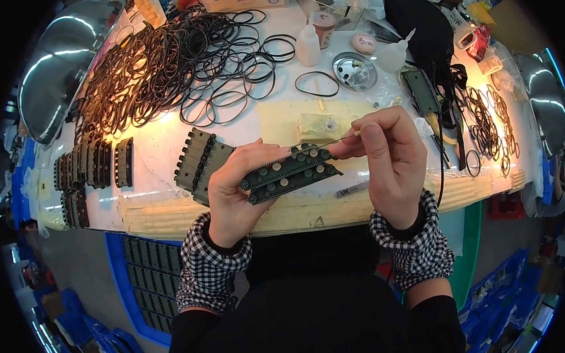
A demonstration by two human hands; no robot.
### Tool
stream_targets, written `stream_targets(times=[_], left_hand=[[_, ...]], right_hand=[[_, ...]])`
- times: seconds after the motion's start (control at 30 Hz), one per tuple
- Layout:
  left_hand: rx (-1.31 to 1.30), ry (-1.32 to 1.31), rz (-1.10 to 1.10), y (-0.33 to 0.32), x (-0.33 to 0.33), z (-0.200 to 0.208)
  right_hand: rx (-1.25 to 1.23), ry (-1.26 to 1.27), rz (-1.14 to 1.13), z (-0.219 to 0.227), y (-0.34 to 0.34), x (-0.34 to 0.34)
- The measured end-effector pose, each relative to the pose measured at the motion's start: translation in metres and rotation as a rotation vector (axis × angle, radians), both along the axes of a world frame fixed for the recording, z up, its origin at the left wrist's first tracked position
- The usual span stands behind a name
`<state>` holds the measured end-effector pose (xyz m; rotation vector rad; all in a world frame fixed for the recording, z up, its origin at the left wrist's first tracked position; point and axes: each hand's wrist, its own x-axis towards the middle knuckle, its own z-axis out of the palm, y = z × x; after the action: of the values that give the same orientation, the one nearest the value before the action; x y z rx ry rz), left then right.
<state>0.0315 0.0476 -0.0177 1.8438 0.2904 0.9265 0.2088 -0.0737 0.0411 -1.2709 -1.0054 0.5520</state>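
Note:
My left hand (233, 200) is closed round a dark green toy tank chassis (289, 176), tilted up so that two rows of small round wheels and a toothed track edge show. Between thumb and fingertips, my right hand (391, 163) pinches a thin stick (344, 138) with a pale end. Its far tip reaches the upper edge of the chassis, though the exact contact point is too small to make out. Beside my left hand lies a group of similar green chassis pieces (192, 173) with a black band along them.
A tangle of black rubber loops (166, 62) covers the back left. More green chassis pieces (98, 164) stand at left. Behind my hands are a pale block (318, 127), a round dish (355, 71) and a white bottle (308, 46). Below the table edge, a blue tray (121, 269) holds green pieces.

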Motion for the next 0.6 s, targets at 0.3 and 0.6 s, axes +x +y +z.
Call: stream_targets(times=[0.3, 0.6], left_hand=[[-0.006, 0.010, 0.001, 0.000, 0.000, 0.001], [-0.017, 0.006, -0.014, 0.000, 0.000, 0.000]], right_hand=[[0.037, -0.838, -0.294, -0.008, 0.011, 0.022], [0.141, -0.750, -0.329, -0.001, 0.007, 0.015]])
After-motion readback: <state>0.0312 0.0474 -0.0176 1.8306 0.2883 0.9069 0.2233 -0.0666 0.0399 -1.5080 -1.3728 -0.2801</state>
